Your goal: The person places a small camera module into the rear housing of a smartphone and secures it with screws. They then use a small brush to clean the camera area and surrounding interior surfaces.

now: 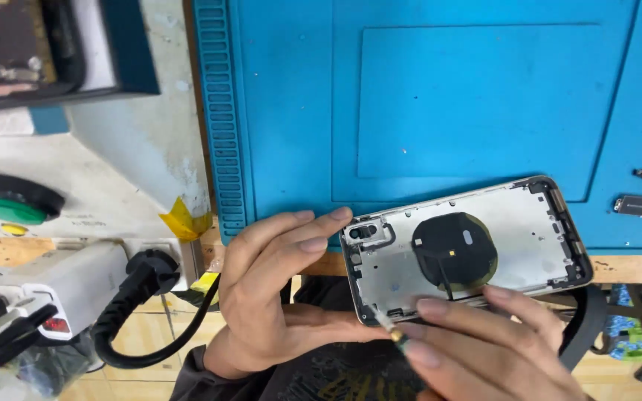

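Note:
An opened phone housing [529, 230] lies tilted over the front edge of the blue work mat [477, 96], its silver inside facing up with a round black coil [455, 249] in the middle. My left hand [276, 289] grips the housing's left end, fingertips beside the camera opening [365, 232]. My right hand [477, 345] pinches a thin tool [389, 327] with a brass-coloured collar. Its tip touches the housing's lower left corner.
Small dark phone parts [635, 205] lie on the mat at the right. A white power strip [76, 286] with a black plug and cable [143, 275] sits at the left, beside a white device with a green knob [13, 209]. Yellow tape [183, 220] sticks near the mat's corner.

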